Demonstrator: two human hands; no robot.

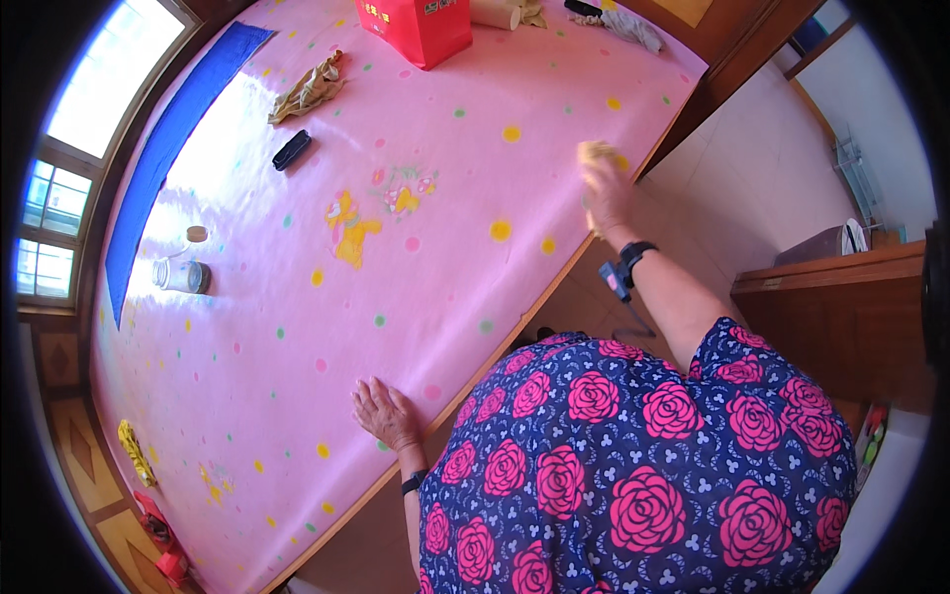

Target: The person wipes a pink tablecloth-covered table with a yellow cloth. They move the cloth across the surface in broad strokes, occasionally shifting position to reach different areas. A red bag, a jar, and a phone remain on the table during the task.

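Observation:
My right hand (610, 199) holds a yellowish-tan cloth (596, 154) against the pink patterned sheet near its right edge; the hand is slightly blurred. Flat on the same pink sheet (415, 297), near the front edge, rests my left hand (387, 413), fingers spread and nothing held. Each wrist wears a black band, and a small device on a cable hangs by the right one. Left of centre lie a black oblong object (292, 150) and a crumpled tan cloth (308, 89). A glass jar (180, 276) lies on its side, a round lid (197, 235) beside it.
A red bag (419, 30) stands at the back, beside a pale roll (496, 15). A grey cloth (632, 28) is at the back right. Along the window side runs a blue strip (182, 126). Yellow crumpled material (136, 453) and red items (156, 527) lie at the lower left.

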